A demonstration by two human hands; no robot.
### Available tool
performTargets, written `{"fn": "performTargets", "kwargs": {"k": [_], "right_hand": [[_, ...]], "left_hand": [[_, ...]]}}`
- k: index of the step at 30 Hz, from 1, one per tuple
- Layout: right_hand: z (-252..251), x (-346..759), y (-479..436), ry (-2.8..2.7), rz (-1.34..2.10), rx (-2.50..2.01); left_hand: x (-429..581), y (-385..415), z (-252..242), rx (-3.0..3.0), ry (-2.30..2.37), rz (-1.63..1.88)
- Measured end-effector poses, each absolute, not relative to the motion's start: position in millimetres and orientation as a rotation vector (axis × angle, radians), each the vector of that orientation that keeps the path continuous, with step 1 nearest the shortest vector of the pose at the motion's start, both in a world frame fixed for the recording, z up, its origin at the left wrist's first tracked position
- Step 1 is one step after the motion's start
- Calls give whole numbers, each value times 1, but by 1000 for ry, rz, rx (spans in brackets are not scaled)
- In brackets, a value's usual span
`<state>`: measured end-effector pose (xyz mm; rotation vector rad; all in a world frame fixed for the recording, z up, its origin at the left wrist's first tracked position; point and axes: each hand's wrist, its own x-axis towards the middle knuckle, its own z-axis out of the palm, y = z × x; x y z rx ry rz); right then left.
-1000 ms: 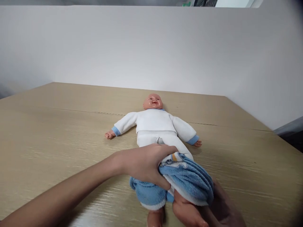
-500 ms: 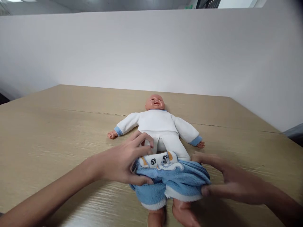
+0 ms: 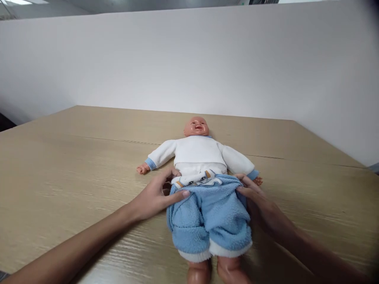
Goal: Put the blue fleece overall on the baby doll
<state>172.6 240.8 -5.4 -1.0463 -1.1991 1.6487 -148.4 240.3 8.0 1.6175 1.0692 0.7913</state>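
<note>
Because the blue trousers [image 3: 211, 215] sit bunched at the waist, I reckon a hard tug could drag the doll [image 3: 199, 152] along the table [image 3: 74, 165] or snag the white top. My left hand [image 3: 154, 197] is part-closed, pinching the waistband on its side; my right hand [image 3: 259, 205] grips the other side, fingers curled. The doll lies face-up, mid-table.

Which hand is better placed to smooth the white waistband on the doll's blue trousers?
Probably the left hand: its fingers already grip the blue trousers beside the waistband, whereas the right hand holds their side slightly lower.
</note>
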Motion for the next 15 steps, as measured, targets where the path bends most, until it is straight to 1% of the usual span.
{"fn": "performTargets", "kwargs": {"k": [3, 6, 8, 12, 15], "right_hand": [[-10, 170, 238, -1170, 1630, -1104], [-10, 165, 235, -1104, 1691, -1120], [-7, 160, 233, -1034, 1723, -1107], [-5, 151, 229, -893, 1754, -1103], [-13, 150, 229, -896, 1771, -1077]], "left_hand": [[-157, 240, 6, 1560, 846, 666], [-162, 242, 7, 1565, 734, 629], [-161, 243, 4, 1505, 730, 657], [-153, 243, -11, 1114, 681, 818], [-146, 243, -21, 920, 650, 889]]}}
